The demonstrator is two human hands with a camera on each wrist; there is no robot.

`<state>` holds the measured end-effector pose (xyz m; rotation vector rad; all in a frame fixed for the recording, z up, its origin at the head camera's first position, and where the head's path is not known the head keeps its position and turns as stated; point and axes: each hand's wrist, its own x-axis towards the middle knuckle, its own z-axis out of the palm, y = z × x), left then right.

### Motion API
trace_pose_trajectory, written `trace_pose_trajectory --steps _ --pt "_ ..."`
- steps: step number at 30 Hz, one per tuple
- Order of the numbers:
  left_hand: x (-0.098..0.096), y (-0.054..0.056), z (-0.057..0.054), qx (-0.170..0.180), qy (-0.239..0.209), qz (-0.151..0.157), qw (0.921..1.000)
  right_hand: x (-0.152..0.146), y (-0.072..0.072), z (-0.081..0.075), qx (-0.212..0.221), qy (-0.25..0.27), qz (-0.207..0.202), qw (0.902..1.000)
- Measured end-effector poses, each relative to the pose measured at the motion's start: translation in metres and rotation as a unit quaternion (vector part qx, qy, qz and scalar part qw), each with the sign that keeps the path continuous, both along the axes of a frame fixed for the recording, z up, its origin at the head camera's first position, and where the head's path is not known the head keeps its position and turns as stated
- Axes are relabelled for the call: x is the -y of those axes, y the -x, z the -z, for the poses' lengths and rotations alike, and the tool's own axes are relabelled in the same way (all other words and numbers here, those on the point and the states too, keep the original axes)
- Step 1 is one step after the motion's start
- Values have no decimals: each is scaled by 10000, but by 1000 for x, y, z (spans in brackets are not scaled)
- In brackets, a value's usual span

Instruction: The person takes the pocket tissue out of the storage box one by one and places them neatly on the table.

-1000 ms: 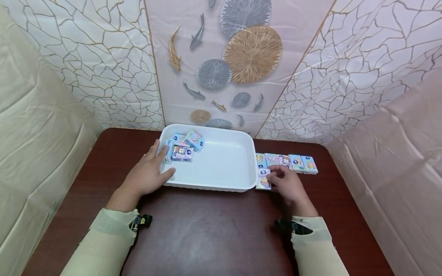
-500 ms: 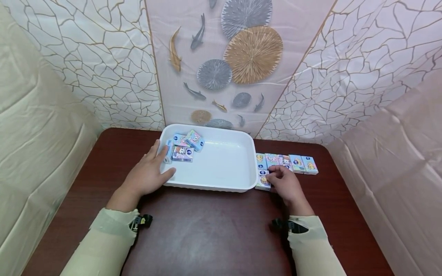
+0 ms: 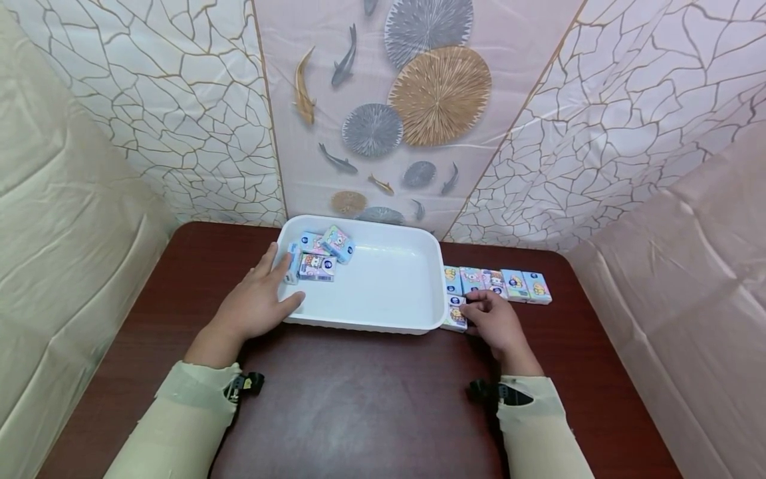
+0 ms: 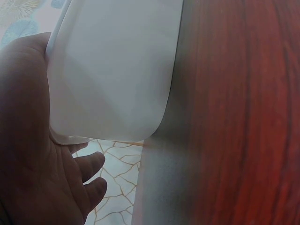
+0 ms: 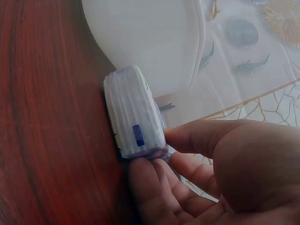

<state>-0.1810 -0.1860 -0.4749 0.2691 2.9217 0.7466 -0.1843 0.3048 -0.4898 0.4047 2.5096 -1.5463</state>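
My right hand (image 3: 498, 324) pinches a small printed tissue pack (image 3: 456, 315) by its right side, on the table close against the tray's right end. The right wrist view shows that pack's white folded side (image 5: 133, 112), with thumb and fingers at its near end. My left hand (image 3: 254, 301) lies with spread fingers over the left rim of the white tray (image 3: 383, 286). Inside the tray's left part lie several tissue packs, among them a purple one (image 3: 317, 267) and a tilted blue one (image 3: 338, 243). The left wrist view shows the hand (image 4: 42, 140) alongside the tray's outer wall (image 4: 112, 70).
A row of several tissue packs (image 3: 516, 284) runs along the table right of the tray, just behind my right hand. The dark red-brown table (image 3: 359, 399) ends at a patterned cloth backdrop (image 3: 371, 179), and beige cloth (image 3: 688, 286) hangs at both sides.
My right hand has shifted slightly left with the tissue pack, bringing it closer to the tray's end. The left hand and the tray stay put.
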Motion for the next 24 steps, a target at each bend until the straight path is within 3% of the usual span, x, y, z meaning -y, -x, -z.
trace_pose_trajectory --steps 17,24 --pt "0 0 2 23 18 16 10000 -3 -4 3 26 311 239 9992" --pt "0 0 2 7 2 5 10000 -4 -6 -1 -354 518 447 9970"
